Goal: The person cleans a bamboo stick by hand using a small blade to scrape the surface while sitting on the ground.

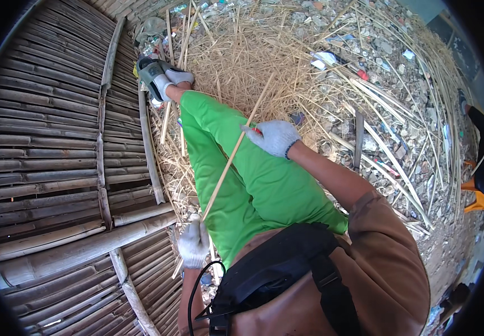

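A long, thin bamboo strip (228,166) runs slantwise across my legs in green trousers (236,201). My left hand (194,245), in a whitish knitted glove, is closed around the strip's near end beside my left thigh. Farther up, over the right knee, my right hand (276,138) wears a similar glove and pinches the strip between thumb and fingers. Something small and red (257,131) shows between the right hand's fingers; its kind is mostly hidden. Beyond that hand the strip's far end points over the straw-like shavings.
A bamboo-slat platform (46,151) fills the left side. Bamboo shavings (247,61) cover the ground ahead. Several split bamboo strips (390,151) lie on the rubble at right. An orange chair-like object (475,196) and part of another person (480,131) are at the right rim.
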Motion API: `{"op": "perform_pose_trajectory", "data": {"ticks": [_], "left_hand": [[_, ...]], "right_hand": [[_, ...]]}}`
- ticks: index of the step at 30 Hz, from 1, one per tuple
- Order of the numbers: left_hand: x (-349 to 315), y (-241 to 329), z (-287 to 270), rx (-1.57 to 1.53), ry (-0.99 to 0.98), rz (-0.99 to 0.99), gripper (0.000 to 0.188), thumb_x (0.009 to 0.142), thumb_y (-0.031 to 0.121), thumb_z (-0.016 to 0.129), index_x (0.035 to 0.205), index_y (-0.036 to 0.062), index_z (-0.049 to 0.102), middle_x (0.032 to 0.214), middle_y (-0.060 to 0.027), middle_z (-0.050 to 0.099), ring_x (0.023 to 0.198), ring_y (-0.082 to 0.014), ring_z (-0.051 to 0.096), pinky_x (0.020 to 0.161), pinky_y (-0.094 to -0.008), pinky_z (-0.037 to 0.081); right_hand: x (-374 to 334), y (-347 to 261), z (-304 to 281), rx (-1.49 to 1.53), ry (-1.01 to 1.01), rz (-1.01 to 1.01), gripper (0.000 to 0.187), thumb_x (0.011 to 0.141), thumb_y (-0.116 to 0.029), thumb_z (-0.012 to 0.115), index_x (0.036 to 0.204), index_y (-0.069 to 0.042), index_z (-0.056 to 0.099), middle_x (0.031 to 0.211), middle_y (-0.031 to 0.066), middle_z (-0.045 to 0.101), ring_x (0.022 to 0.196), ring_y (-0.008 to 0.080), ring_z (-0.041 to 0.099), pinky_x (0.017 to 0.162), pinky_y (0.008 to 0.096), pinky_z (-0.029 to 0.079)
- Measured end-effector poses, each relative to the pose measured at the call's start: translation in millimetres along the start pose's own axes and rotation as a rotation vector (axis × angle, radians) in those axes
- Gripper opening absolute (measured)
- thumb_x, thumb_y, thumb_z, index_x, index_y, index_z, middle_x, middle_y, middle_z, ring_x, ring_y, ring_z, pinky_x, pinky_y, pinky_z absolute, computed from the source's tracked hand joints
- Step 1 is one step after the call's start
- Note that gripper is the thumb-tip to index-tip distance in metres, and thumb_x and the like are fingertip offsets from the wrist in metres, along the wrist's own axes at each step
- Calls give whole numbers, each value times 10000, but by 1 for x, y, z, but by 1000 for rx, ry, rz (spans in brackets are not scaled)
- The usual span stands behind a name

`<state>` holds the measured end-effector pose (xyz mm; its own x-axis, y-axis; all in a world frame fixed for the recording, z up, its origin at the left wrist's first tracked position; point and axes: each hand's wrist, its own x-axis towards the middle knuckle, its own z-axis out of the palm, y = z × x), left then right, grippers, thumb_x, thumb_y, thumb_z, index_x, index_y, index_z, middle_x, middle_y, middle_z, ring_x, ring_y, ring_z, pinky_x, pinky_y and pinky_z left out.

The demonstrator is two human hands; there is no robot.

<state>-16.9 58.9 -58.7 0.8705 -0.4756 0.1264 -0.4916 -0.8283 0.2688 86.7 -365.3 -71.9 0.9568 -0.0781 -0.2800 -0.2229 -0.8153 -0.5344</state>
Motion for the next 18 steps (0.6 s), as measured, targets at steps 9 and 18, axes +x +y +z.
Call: {"op": "perform_pose_trajectory", "data": {"ticks": [9,18], "left_hand": [[-191,-105,-17,251,37,-72,220,1057,256,677,901,101,671,753,-180,658,628,-433,671,529,-548,514],[-95,-40,-9,-52,31,-176,339,1149,348,562,1024,75,719,738,-203,661,634,-433,682,576,-523,544]], "right_hand": [[10,15,-5,82,107,48,843,1080,-784,331,932,-101,802,956,255,788,927,457,768,855,573,600],[1,36,-32,211,217,42,784,1084,-741,413,930,-43,736,888,270,744,873,463,746,785,568,568]]}}
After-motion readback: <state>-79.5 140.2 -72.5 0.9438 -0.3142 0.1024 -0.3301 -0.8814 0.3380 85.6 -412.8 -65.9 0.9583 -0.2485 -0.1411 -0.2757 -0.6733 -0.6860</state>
